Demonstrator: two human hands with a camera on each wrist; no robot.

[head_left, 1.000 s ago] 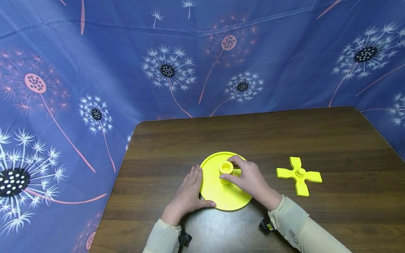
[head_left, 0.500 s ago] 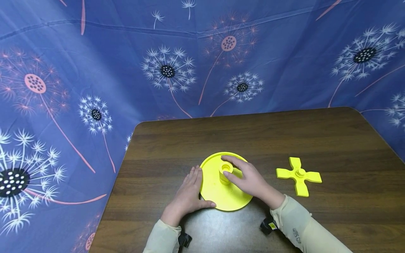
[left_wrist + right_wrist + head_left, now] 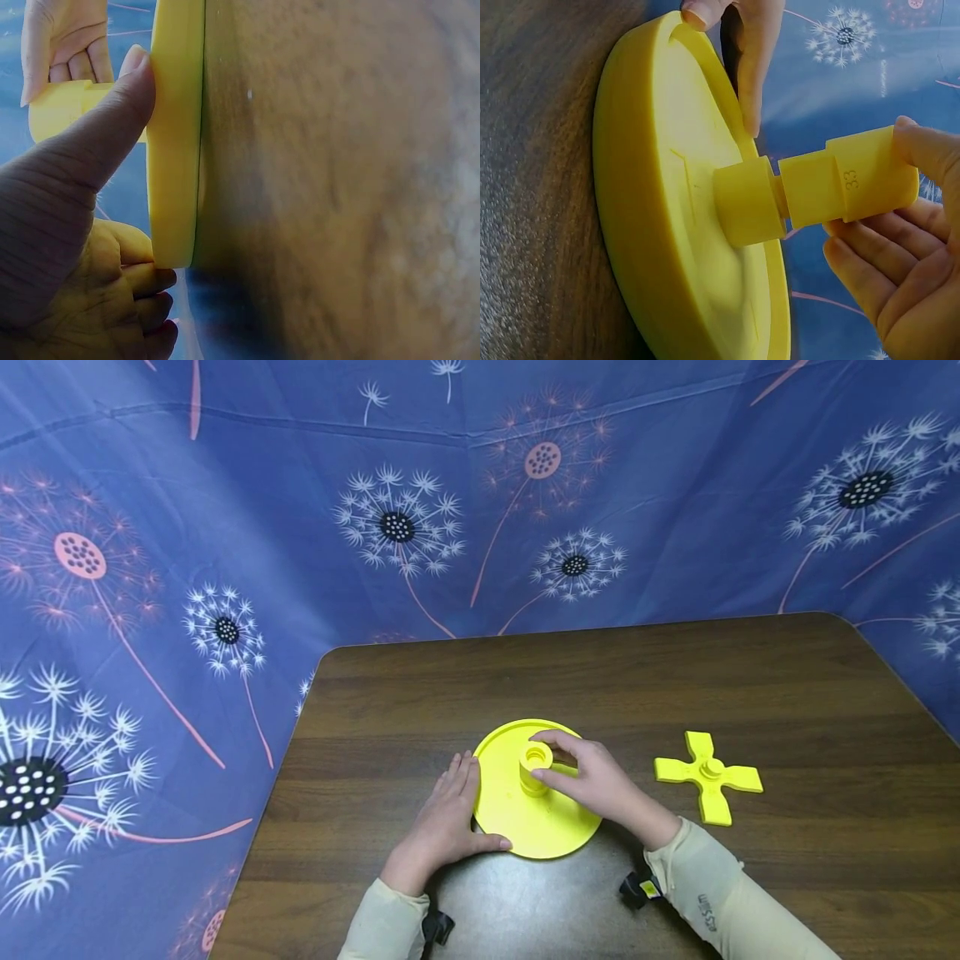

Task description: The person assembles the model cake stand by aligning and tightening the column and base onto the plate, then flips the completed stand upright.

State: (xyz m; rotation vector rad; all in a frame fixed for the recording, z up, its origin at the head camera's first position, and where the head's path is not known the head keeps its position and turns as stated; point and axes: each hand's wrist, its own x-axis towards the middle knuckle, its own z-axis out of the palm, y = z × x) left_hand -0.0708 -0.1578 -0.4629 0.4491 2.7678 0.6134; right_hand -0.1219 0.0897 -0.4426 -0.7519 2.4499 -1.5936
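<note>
In the head view, a round yellow plate (image 3: pixel 517 831) with a raised rim lies on the table. Its centre bears an upright post (image 3: pixel 746 201). On top of that sits a stepped yellow cylinder (image 3: pixel 874 176) marked 33, in line with the post; a narrower neck shows between them. My right hand (image 3: pixel 603 783) pinches the cylinder's upper part between thumb and fingers. With thumb and fingers spread along the rim, my left hand (image 3: pixel 442 827) holds the plate at its left and near side. How far the neck reaches inside the cylinder is hidden.
To the right of the plate, a yellow cross-shaped piece (image 3: pixel 711 771) with a round stub at its middle lies flat on the wooden table (image 3: pixel 420 702). A blue dandelion-print cloth (image 3: pixel 465 527) hangs behind and to the left.
My right thumb and fingers shift round the cylinder's top, and the right wrist has edged slightly right. The left hand, plate and cross-shaped piece stay where they were.
</note>
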